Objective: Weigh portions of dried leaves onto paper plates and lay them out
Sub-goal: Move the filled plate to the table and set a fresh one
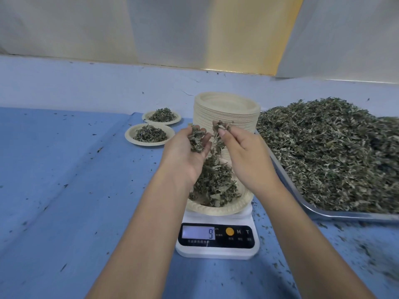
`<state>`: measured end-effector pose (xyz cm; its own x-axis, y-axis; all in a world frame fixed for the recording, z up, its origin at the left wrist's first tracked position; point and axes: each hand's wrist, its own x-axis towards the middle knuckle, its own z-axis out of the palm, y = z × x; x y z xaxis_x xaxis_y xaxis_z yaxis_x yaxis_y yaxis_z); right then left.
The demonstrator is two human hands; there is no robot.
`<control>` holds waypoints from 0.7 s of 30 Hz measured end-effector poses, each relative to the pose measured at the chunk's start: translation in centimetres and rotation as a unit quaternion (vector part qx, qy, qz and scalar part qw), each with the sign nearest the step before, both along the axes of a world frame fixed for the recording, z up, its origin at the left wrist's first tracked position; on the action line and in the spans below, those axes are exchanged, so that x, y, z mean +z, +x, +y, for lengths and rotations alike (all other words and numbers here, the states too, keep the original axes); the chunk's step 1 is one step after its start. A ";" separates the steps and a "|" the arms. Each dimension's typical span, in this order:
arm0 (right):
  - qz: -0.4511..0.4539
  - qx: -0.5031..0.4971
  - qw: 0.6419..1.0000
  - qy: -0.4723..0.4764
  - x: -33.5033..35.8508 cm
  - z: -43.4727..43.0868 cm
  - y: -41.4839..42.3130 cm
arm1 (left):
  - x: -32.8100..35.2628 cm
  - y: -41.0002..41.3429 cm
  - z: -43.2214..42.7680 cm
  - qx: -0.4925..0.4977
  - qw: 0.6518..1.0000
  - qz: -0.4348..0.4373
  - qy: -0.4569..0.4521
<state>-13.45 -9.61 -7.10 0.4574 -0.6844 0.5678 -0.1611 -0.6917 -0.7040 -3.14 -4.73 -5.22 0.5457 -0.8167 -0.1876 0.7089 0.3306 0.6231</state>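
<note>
A white digital scale point(217, 240) stands in the middle, its display showing 9. On it sits a paper plate point(218, 209) with a heap of dried leaves point(213, 182). Above the plate, my left hand point(185, 154) cups a clump of leaves in its curled fingers. My right hand point(246, 152) pinches a small tuft of leaves between thumb and fingers, close beside the left hand. Two filled paper plates lie further back at the left, the near filled plate point(131, 137) and the far filled plate point(146, 116).
A tall stack of paper plates point(226, 111) rises right behind the scale. At the right, a metal tray point(319, 214) carries a big pile of dried leaves point(328, 152). Blue cloth point(75, 180) covers the table, dotted with leaf crumbs. A wall runs along the back.
</note>
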 end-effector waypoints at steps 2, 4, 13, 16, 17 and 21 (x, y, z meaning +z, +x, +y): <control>0.000 0.010 1.000 0.001 0.0 0.2 0.1 | 0.2 -0.4 0.2 -0.032 0.999 0.017 -0.015; 0.018 0.016 1.000 0.001 -0.2 0.1 0.4 | 0.3 -0.8 0.4 -0.067 0.996 0.036 -0.037; 0.031 0.021 0.997 -0.066 -0.6 -0.4 0.1 | 0.4 -0.8 0.4 -0.074 0.996 0.032 -0.023; 0.034 0.011 0.997 -0.071 -0.8 -0.1 0.2 | 0.2 -0.8 0.3 -0.058 0.998 0.026 -0.007; 0.039 0.006 0.997 -0.067 -0.8 0.1 0.2 | 0.2 -0.8 0.3 -0.054 0.998 0.029 -0.004; 0.125 0.006 0.990 -0.069 -0.7 0.1 0.5 | 0.3 -1.0 0.3 -0.058 0.998 0.015 -0.010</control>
